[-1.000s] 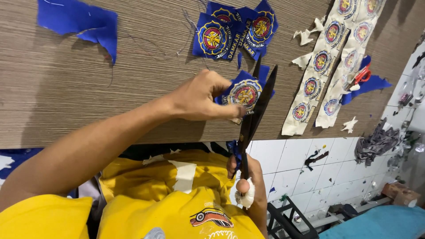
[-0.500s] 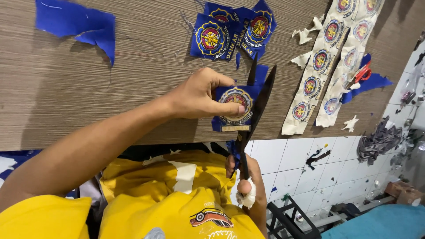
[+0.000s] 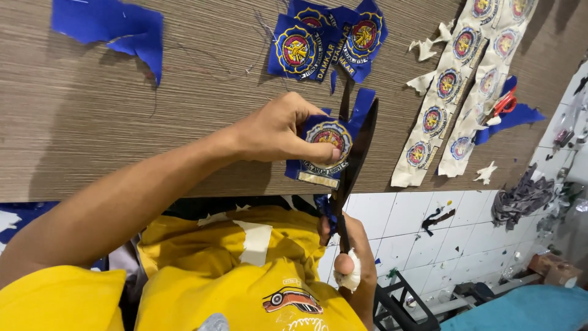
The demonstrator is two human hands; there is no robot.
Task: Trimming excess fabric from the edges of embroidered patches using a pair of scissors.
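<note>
Scissors (image 3: 358, 153) blades pointing up-frame, cutting badge (image 3: 324, 147)

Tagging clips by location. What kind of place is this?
Likely a small embroidery or garment workshop: strips of round embroidered patches lie on a wood-grain table, cut blue badges are piled up, and fabric scraps litter the tiled floor.

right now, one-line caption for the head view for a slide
Left hand holds a blue round badge while right hand cuts around it with black scissors.
</note>
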